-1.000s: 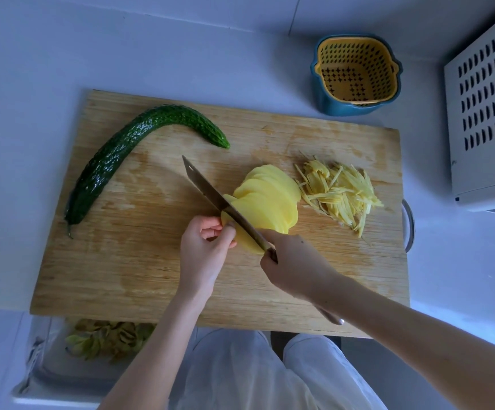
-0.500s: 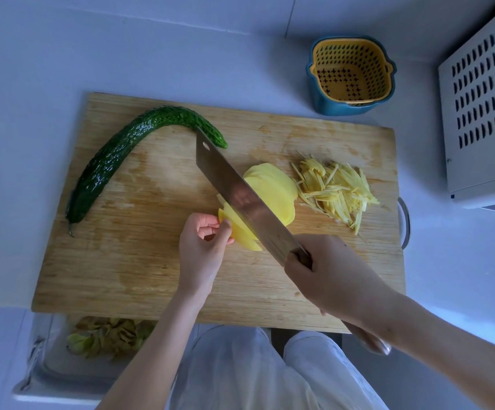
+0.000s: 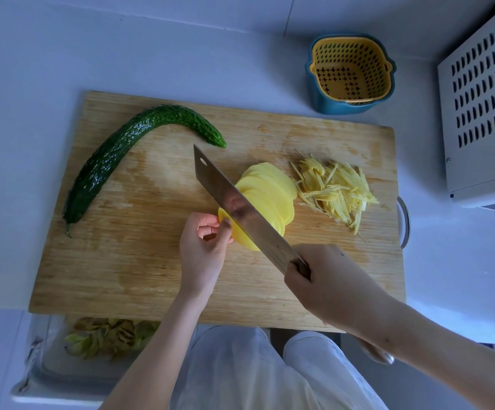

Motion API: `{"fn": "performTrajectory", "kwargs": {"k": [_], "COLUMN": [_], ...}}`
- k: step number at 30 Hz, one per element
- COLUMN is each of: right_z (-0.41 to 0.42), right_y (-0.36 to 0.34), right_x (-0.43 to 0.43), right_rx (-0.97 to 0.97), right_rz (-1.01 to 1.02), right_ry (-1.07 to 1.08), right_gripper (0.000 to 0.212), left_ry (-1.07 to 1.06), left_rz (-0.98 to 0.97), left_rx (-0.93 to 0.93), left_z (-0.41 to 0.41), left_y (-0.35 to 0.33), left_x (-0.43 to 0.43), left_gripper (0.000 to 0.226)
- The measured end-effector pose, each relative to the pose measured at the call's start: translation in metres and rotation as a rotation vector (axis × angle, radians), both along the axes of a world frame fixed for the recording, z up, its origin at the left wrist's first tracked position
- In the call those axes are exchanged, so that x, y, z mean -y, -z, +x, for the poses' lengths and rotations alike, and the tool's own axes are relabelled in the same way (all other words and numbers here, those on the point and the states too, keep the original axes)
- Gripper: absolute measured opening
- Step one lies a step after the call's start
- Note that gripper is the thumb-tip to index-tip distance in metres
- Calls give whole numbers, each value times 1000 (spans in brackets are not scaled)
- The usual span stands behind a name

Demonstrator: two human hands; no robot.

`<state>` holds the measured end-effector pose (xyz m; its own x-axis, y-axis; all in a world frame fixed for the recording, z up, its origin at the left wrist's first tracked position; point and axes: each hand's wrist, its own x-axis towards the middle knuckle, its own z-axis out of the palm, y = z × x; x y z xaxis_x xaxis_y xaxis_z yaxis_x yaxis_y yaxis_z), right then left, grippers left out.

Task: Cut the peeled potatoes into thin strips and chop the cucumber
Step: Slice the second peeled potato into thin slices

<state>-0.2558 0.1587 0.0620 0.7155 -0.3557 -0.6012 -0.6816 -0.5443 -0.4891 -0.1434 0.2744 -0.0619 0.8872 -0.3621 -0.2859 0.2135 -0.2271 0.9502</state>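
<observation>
A fanned stack of yellow potato slices (image 3: 267, 193) lies in the middle of the wooden cutting board (image 3: 139, 270). My left hand (image 3: 203, 251) pinches the near end of the potato (image 3: 241, 236) with its fingertips. My right hand (image 3: 329, 284) grips the handle of a cleaver (image 3: 240, 210), whose blade is tilted flat-side up over the slices. A pile of thin potato strips (image 3: 333, 189) sits just right of the slices. A whole curved green cucumber (image 3: 122, 152) lies on the board's left part.
A yellow strainer in a blue basin (image 3: 351, 74) stands beyond the board's far right corner. A white vented appliance (image 3: 482, 113) is at the right edge. Potato peelings (image 3: 107, 335) lie in a bin below the board's near edge.
The cleaver went from edge-down in the potato to lifted and tilted with its flat side up. My right hand drew back toward me. My left hand stayed on the potato.
</observation>
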Motion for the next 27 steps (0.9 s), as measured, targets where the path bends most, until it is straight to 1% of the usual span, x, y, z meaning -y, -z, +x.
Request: {"fn": "performTrajectory", "kwargs": {"k": [4, 9, 15, 19, 22, 27], "right_z": [0, 10, -3, 12, 8, 7], "right_y": [-1, 0, 1, 7, 9, 10], "right_x": [1, 2, 2, 3, 4, 2], "right_rx": [-31, -12, -49, -41, -62, -79], "right_rz": [-5, -4, -60, -26, -16, -21], "right_ry": [-2, -31, -67, -85, -77, -78], "right_gripper": [24, 26, 26, 24, 24, 24], "left_ry": [-11, -32, -22, -2, 1, -5], "left_rz": [10, 28, 37, 46, 49, 41], "left_rx": [10, -7, 10, 18, 26, 29], "left_z": [0, 2, 2, 3, 3, 3], "left_y": [1, 1, 1, 4, 3, 1], "left_x": [2, 3, 5, 2, 2, 3], "left_gripper": [10, 11, 14, 13, 22, 32]}}
